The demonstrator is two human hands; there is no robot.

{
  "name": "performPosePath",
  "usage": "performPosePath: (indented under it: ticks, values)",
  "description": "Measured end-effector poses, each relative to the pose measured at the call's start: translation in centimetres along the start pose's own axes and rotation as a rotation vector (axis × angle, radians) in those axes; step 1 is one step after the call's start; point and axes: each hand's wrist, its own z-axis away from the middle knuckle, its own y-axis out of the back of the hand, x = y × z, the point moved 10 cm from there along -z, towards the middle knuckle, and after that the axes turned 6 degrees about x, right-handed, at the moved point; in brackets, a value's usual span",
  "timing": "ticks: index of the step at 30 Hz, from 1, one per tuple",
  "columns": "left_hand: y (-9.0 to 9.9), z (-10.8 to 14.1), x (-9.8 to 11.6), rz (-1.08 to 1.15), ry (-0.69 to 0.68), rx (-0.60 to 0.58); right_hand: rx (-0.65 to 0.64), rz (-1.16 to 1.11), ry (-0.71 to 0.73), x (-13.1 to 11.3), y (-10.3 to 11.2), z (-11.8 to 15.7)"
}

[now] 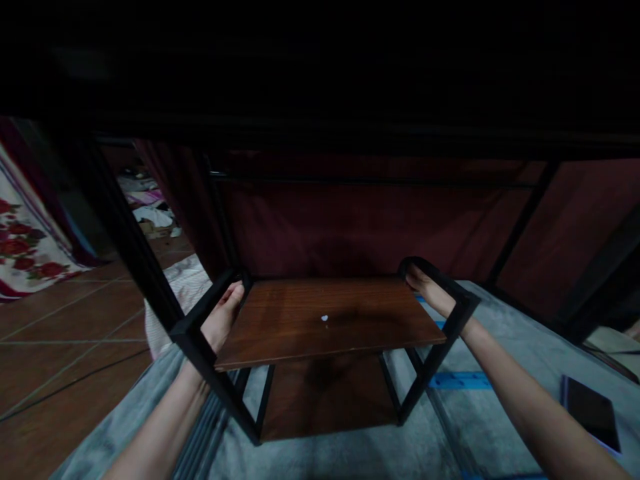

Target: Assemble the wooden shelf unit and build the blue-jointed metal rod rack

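Observation:
A small two-tier stand with a black frame [440, 352] rests on a blue-grey blanket [525, 373]. Its upper brown wooden board [300, 327] has a small white spot on top, and the lower board [330, 400] lies beneath. My left hand [225, 317] reaches through the frame's left side, fingers curled at the upper board's left rear edge. On the other side my right hand [425, 287] passes through the frame, its fingers round the rear right part, partly hidden by the black bar.
A dark slab spans the top of the view, with black posts [135, 260] below. Maroon cloth [350, 227] hangs behind. A dark tablet or phone [593, 410] lies at right. Tiled floor [65, 347], a cable and floral cloth [30, 247] are at left.

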Motion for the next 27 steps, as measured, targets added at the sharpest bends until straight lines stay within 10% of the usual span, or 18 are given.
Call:
performPosePath:
  ticks: [27]
  values:
    - [0.2, -1.2, 0.2, 0.04, -0.203, -0.056, -0.13, 0.183, -0.042, -2.8, -1.8, 1.3]
